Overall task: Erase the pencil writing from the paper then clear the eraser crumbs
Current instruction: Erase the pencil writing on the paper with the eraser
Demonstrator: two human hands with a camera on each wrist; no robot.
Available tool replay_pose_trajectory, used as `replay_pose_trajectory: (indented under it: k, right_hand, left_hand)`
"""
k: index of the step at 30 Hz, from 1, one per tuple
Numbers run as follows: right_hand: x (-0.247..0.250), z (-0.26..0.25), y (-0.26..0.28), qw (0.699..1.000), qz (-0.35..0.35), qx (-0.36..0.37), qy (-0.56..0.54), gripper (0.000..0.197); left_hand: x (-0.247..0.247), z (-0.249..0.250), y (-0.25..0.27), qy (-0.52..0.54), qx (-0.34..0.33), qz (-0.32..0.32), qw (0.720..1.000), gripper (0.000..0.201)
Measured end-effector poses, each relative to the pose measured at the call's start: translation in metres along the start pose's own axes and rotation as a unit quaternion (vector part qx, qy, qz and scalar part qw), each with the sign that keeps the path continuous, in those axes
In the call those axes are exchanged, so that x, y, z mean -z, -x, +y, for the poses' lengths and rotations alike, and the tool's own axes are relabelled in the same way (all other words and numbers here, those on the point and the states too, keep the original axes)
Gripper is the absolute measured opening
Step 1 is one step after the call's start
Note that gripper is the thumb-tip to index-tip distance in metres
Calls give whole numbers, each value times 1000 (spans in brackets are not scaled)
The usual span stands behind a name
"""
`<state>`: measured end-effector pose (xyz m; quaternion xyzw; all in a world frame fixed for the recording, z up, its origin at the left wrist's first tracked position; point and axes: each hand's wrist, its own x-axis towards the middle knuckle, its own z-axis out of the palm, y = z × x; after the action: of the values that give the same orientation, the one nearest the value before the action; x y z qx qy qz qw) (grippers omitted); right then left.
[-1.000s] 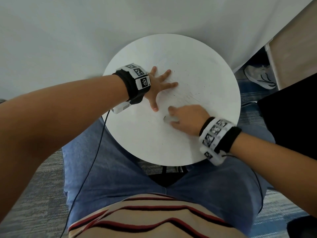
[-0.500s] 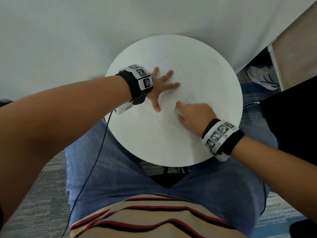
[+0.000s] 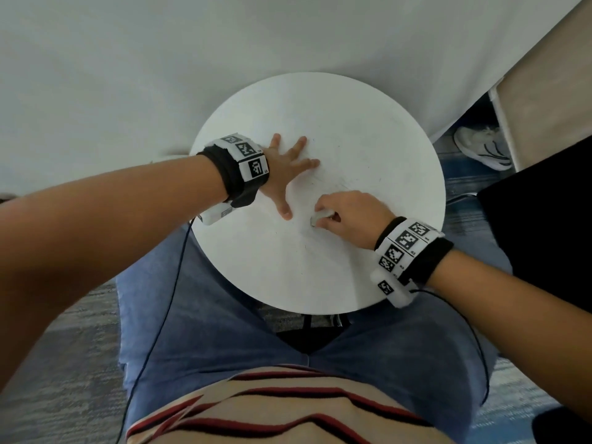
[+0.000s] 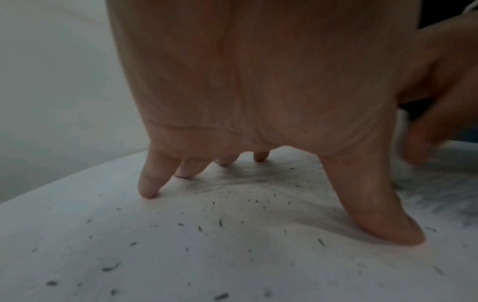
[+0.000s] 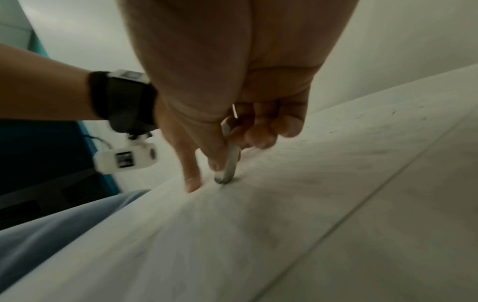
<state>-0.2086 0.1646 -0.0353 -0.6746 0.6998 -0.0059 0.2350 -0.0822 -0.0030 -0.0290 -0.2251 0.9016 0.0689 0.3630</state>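
A white sheet of paper lies on the round white table, hard to tell apart from it in the head view. My left hand presses on the paper with spread, straight fingers. Faint pencil smudges and dark eraser crumbs lie under and around it. My right hand pinches a small white eraser, whose greyed tip touches the paper just right of my left thumb.
The table stands over my lap in blue jeans, against a white wall. A cable hangs from the left wrist. A white shoe lies on the floor at the right, beside a black object.
My right hand with the eraser has rubbed back and forth: away from me half a second ago, now back toward me. The left hand has stayed pressed on the paper.
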Motion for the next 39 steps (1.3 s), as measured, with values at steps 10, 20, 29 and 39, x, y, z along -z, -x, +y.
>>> replay_pose_trajectory:
  k: [10,20,29,39]
  right_hand:
    - [-8,-23,-4,997,-47,52,44,34]
    - [-18,-33,6,994,-41,66,73,33]
    - [-20,-39,7,989,-40,87,112,33]
    - [-22,-44,8,989,-31,84,119,33]
  left_hand:
    - [0,5,0,12,9,5,1000,135]
    - [-1,3,-2,13,-1,2,1000,135]
    - [-1,4,-3,13,-1,2,1000,136]
    - [-2,1,-6,10,-5,1,1000,137]
